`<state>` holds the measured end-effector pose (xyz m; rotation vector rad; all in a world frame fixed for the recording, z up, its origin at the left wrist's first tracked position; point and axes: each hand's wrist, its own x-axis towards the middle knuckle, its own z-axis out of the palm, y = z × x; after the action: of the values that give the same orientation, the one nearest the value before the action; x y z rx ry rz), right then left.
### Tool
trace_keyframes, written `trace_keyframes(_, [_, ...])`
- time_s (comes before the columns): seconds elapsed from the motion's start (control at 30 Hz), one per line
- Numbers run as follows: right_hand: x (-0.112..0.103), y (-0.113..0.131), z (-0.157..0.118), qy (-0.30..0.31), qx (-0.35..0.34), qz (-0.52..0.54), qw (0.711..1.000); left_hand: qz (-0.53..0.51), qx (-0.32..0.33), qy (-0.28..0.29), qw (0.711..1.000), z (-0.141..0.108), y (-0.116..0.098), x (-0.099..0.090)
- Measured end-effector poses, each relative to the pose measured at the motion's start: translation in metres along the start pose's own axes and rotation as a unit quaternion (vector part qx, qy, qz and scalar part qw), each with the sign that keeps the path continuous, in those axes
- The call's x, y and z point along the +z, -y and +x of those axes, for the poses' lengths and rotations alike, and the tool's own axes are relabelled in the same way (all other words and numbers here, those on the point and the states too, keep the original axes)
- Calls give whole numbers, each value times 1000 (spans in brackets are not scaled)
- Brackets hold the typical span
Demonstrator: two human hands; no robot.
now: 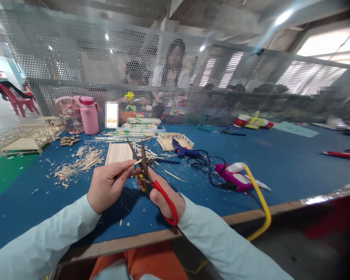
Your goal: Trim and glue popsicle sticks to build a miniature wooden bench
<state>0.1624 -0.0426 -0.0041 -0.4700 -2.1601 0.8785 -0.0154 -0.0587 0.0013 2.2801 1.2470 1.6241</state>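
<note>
The left hand (103, 188) has thumb and forefinger pressed together, pinching a short wooden stick (137, 162); the stick's end lies between the parted blades of the scissors (144, 166), whose red handle is curled into the right hand (171, 191). The step looks like trimming the stick; the next move calls for a steady left pinch, fingertips kept back from the edges, and a firm squeeze of the right hand, though the exact cutting mark cannot be told.

Just beyond the left hand, on the table (105, 229), lies a row of sticks (119, 152); a scatter of offcuts (90, 158) lies forward and left of it; forward of the right hand are a small stick frame (163, 142) and a blue glue gun (184, 151); well to its right rests a magenta tool (236, 181).
</note>
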Motion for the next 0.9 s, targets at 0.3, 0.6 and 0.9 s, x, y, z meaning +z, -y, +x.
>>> trace_keyframes(0.3, [1,0,0,-10,30,11,999,57,49,3,997,1,-1,-5])
trace_keyframes(0.6, [3,-1,-3,-54,94,-38,993,85,61,20,994,1,2,-4])
trace_keyframes(0.9, [-31,12,-24,-108,251,-150,950,97,21,-8,995,8,12,-4])
